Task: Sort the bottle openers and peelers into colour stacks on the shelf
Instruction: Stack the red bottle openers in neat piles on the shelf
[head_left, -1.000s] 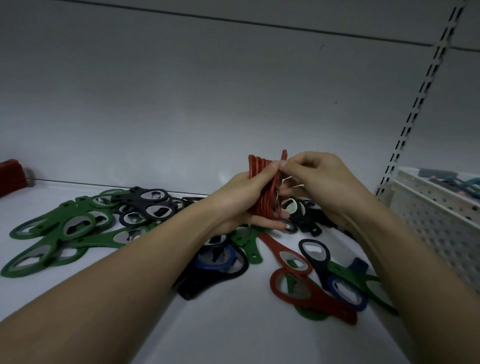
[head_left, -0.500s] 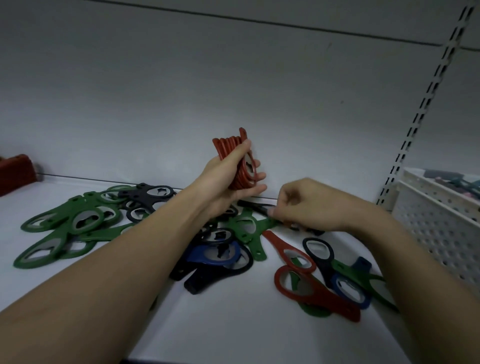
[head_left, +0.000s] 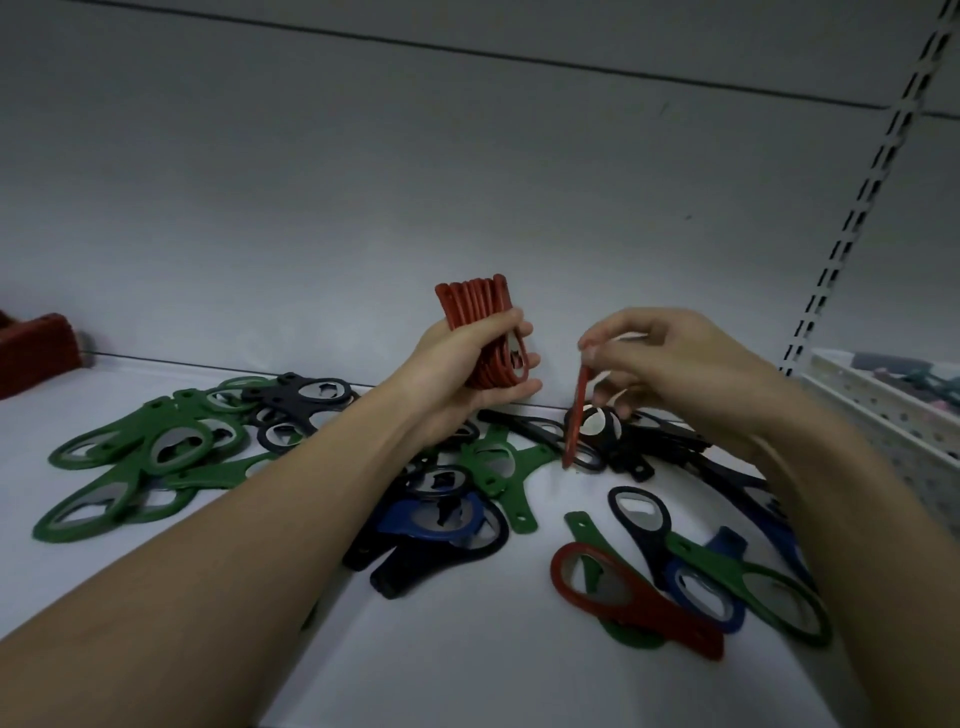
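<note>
Dim, cool grey light, brightest patch on the back wall (head_left: 467, 218) mid-frame, corners darkened, soft shadows under the forearms, wide-angle bowing at the edges, right hand (head_left: 670, 364) slightly motion-blurred, fine grain

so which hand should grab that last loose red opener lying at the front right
The right hand, once it adds the red opener it pinches to the stack. The loose red opener lies on its side, below its forearm. The left hand is full, gripping the red stack.

Green, black, blue and red bottle openers (head_left: 441, 514) litter the white shelf (head_left: 467, 649).
</note>
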